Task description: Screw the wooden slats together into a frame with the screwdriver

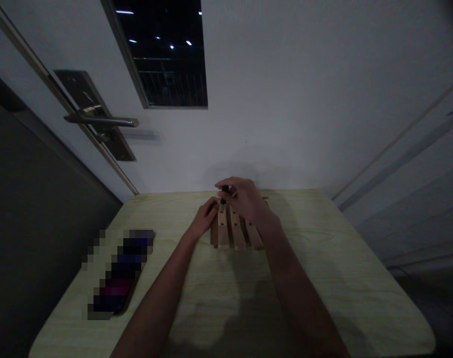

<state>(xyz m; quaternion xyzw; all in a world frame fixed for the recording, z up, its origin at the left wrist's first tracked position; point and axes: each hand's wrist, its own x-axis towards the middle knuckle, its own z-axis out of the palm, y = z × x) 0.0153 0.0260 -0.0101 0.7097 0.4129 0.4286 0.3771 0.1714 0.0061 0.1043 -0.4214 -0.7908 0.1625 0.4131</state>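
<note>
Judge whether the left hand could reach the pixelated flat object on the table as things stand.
Probably yes: nothing visible stands between the left hand and the pixelated flat object, though it would likely have to leave the slatted wooden piece.

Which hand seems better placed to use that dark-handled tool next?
Probably the right: the right hand holds the dark-handled tool over the slatted wooden piece, while the left hand is at that piece's left side.
</note>
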